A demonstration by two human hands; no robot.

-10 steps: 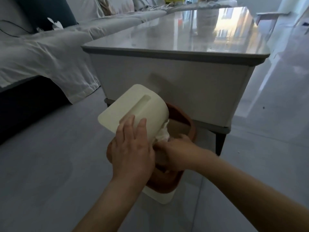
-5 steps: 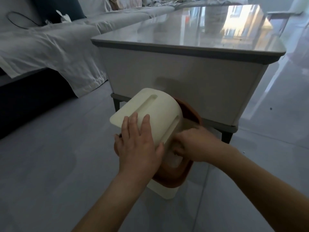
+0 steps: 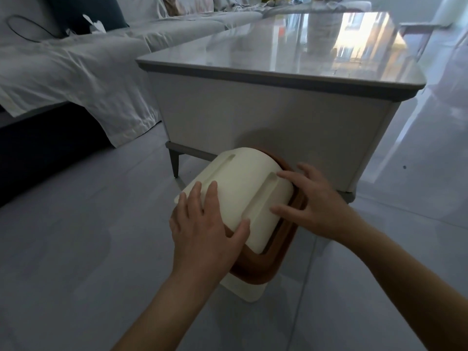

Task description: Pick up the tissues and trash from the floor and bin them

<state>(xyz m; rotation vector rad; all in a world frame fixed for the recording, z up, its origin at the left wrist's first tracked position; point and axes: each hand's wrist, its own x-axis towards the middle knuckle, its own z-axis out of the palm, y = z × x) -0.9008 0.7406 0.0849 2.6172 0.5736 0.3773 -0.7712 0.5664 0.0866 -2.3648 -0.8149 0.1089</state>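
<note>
The bin stands on the floor against the coffee table, with a cream body [image 3: 244, 291], a brown rim [image 3: 255, 273] and a cream domed lid [image 3: 243, 188]. The lid lies nearly down over the opening. My left hand [image 3: 205, 234] rests flat on the lid's near left corner, thumb on top. My right hand [image 3: 316, 201] is spread open, its fingertips touching the lid's right edge and the rim. No tissue or trash shows in either hand, and the inside of the bin is hidden by the lid.
A white coffee table [image 3: 278, 122] with a glossy grey top stands right behind the bin. A sofa under a pale cover [image 3: 76, 72] runs along the left, with a white tissue-like scrap [image 3: 95, 25] on it. Grey tiled floor [image 3: 76, 249] spreads to the left.
The raised lid has come down over the bin. My right hand, which held white tissue inside the opening, has come out with nothing in it and now touches the lid's edge.
</note>
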